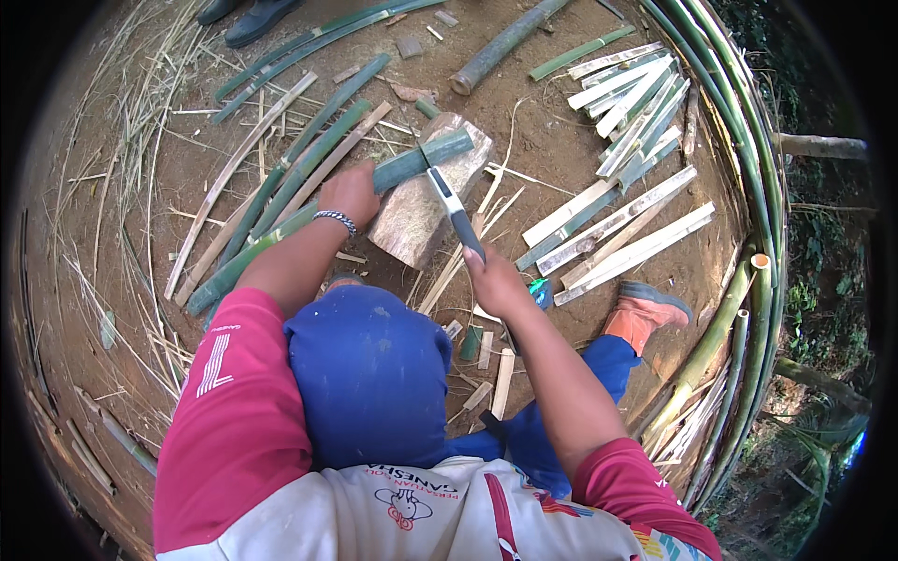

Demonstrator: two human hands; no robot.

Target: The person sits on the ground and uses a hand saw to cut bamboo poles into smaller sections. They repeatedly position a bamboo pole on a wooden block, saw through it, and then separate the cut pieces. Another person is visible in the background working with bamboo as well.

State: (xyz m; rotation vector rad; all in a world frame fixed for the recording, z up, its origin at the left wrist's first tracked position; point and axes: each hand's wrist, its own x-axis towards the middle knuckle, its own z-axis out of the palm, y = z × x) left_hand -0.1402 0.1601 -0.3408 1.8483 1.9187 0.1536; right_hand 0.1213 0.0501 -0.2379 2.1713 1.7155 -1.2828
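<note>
My left hand point(350, 198), with a chain bracelet at the wrist, is closed round a long green split bamboo piece point(402, 166). That piece lies across a short wooden log point(418, 213), its far end over the log's top. In my right hand point(498, 285) is the dark grey and silver handle of a handsaw point(455, 210). The saw's thin blade, seen nearly edge-on, meets the bamboo above the log. Beside my left forearm lie more green bamboo strips point(323, 145).
Cut pale bamboo slats point(636, 98) lie in a group at the upper right, with more slats point(636, 220) nearer me. A bamboo pole point(505, 47) lies ahead. Long bent green poles point(762, 187) border the right side. Another person's dark shoes point(251, 23) show at the top left.
</note>
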